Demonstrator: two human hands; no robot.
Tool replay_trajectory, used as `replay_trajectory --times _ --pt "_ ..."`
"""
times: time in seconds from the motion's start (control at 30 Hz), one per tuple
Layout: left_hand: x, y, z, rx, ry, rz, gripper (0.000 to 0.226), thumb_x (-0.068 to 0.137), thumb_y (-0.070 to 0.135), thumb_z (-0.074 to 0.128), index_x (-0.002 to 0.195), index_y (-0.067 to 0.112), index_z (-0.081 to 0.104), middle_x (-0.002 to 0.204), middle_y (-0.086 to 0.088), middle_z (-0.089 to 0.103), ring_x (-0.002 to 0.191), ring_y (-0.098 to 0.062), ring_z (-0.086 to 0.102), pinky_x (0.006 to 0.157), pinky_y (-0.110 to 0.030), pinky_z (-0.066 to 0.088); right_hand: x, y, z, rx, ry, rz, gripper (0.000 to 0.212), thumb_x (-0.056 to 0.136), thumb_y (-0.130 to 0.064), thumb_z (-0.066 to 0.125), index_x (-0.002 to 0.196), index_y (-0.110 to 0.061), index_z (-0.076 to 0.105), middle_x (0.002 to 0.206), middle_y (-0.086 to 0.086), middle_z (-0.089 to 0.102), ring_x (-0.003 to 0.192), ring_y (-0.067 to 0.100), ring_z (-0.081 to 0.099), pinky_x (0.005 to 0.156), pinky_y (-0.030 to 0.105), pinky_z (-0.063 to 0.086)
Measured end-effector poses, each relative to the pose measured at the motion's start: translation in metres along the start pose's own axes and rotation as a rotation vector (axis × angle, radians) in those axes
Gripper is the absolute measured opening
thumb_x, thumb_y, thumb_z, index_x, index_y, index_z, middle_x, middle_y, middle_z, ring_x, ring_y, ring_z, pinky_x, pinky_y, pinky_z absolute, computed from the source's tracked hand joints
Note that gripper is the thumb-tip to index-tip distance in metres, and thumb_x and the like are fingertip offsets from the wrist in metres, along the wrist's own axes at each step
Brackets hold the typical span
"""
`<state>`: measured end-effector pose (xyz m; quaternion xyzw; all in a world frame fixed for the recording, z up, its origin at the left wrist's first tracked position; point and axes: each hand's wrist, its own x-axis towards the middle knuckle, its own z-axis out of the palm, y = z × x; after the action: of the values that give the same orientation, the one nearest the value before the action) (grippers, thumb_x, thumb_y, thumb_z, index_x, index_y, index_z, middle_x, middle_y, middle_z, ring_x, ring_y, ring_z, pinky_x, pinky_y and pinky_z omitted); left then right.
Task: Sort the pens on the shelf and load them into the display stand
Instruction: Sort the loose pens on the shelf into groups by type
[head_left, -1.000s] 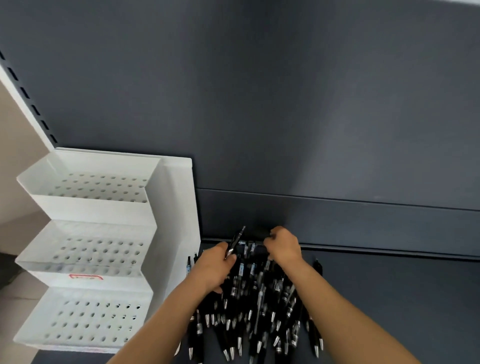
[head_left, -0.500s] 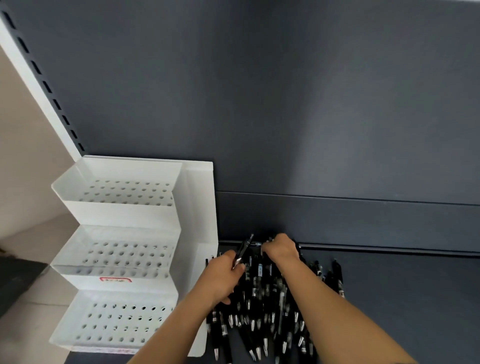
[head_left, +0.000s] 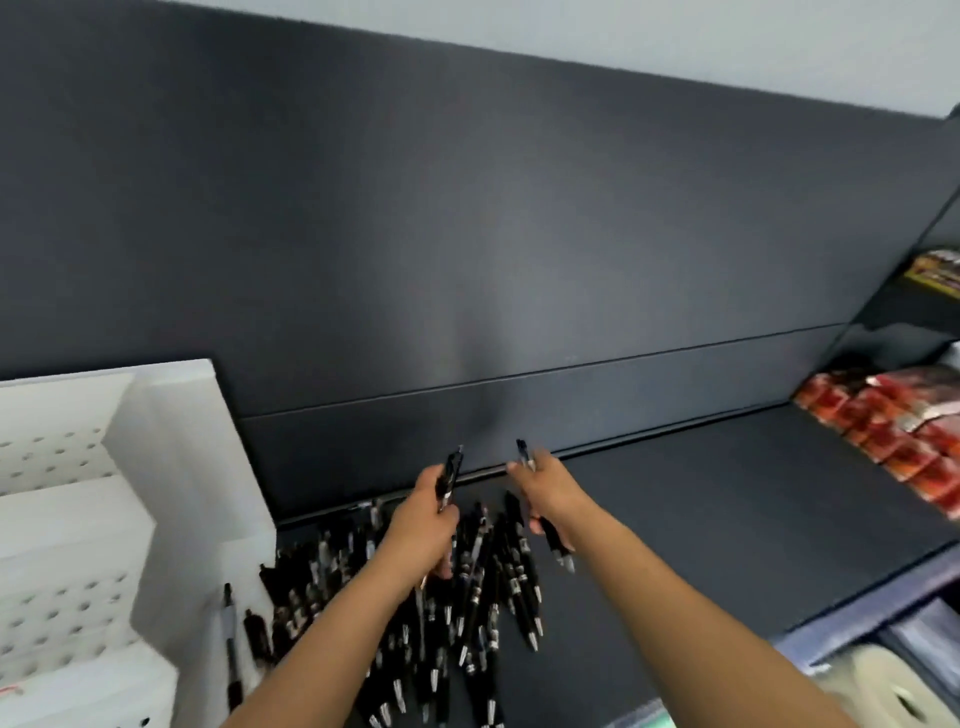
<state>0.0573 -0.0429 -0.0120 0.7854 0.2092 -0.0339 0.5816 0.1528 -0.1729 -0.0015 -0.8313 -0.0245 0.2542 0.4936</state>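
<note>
A heap of black pens (head_left: 467, 587) with silver tips lies on the dark shelf (head_left: 727, 509). My left hand (head_left: 426, 525) grips one black pen (head_left: 451, 475) above the heap, its top end pointing up. My right hand (head_left: 545, 493) holds another black pen (head_left: 558, 545); its silver tip sticks out below the hand and its top end above the fingers. The white tiered display stand (head_left: 78, 519), with rows of holes, stands at the left. One pen (head_left: 231, 644) leans against the stand's side. The frame is motion-blurred.
A dark back panel (head_left: 467, 234) rises behind the shelf. Red packaged goods (head_left: 893, 431) lie at the shelf's right end, with more packets (head_left: 935, 270) on a higher shelf. Below the shelf's front edge at the lower right sits a pale roll (head_left: 878, 691).
The view has swung right, so the stand sits further left. Both hands have lifted off the heap, and my right hand now holds a pen.
</note>
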Motion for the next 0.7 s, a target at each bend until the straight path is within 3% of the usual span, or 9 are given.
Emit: replay_trajectory --times 0.13,0.27,0.37,0.43,0.53,0.6,0.7 --pt "0.004 0.020 0.046 -0.014 -0.121 0.009 0.067 0.093 -0.001 0.031 0.141 0.045 0.021 0.070 -0.009 0.050 0.047 -0.016 0.051 0.043 -0.030 0.051 -0.003 0.036 -0.059 -0.060 0.029 0.150 0.023 0.093 -0.004 0.031 0.114 -0.012 0.036 0.071 0.008 0.036 0.055 0.016 0.033 0.045 0.027 0.030" --pt "0.018 0.032 0.094 0.044 -0.153 0.011 0.046 0.094 0.002 0.033 0.131 0.027 0.044 0.086 -0.007 0.054 0.050 -0.016 0.056 0.057 -0.038 0.058 0.003 0.069 -0.109 -0.156 0.096 0.163 0.024 0.092 0.003 0.032 0.111 -0.010 0.038 0.076 0.009 0.039 0.059 0.017 0.035 0.051 0.029 0.034" --pt "0.035 0.041 0.131 0.201 -0.152 0.074 0.034 0.095 0.012 0.042 0.128 0.021 0.049 0.082 -0.003 0.056 0.061 -0.016 0.057 0.057 -0.030 0.054 0.010 0.085 -0.148 -0.286 0.166 0.117 0.020 0.092 0.002 0.034 0.107 -0.010 0.040 0.076 0.007 0.043 0.056 0.018 0.039 0.048 0.026 0.034" --pt "0.047 0.052 0.160 0.306 -0.151 0.097 0.031 0.096 0.017 0.042 0.127 0.022 0.048 0.084 -0.001 0.056 0.070 -0.015 0.056 0.064 -0.026 0.048 0.017 0.098 -0.179 -0.329 0.177 0.081 0.031 0.095 -0.004 0.034 0.124 -0.013 0.041 0.091 0.013 0.054 0.062 0.023 0.051 0.051 0.029 0.043" --pt "0.064 0.069 0.205 0.427 -0.127 0.088 0.030 0.097 0.022 0.042 0.126 0.020 0.047 0.082 0.002 0.053 0.075 -0.014 0.053 0.072 -0.026 0.045 0.030 0.118 -0.227 -0.426 0.195 0.065 0.049 0.097 -0.012 0.035 0.145 -0.020 0.029 0.115 0.015 0.057 0.084 0.030 0.065 0.070 0.037 0.055" --pt "0.074 0.079 0.233 0.500 -0.101 0.057 0.029 0.097 0.024 0.042 0.125 0.019 0.045 0.085 0.002 0.055 0.080 -0.016 0.056 0.077 -0.030 0.047 0.040 0.128 -0.256 -0.463 0.187 0.039 0.041 0.097 -0.015 0.037 0.137 -0.020 0.040 0.108 0.012 0.060 0.078 0.028 0.063 0.071 0.038 0.056" --pt "0.089 0.089 0.266 0.621 -0.060 0.003 0.033 0.096 0.030 0.042 0.127 0.018 0.041 0.107 -0.005 0.059 0.097 -0.022 0.059 0.081 -0.032 0.048 0.055 0.138 -0.291 -0.545 0.179 0.017 0.016 0.097 -0.023 0.041 0.108 -0.016 0.050 0.093 0.009 0.062 0.071 0.025 0.059 0.067 0.036 0.053"
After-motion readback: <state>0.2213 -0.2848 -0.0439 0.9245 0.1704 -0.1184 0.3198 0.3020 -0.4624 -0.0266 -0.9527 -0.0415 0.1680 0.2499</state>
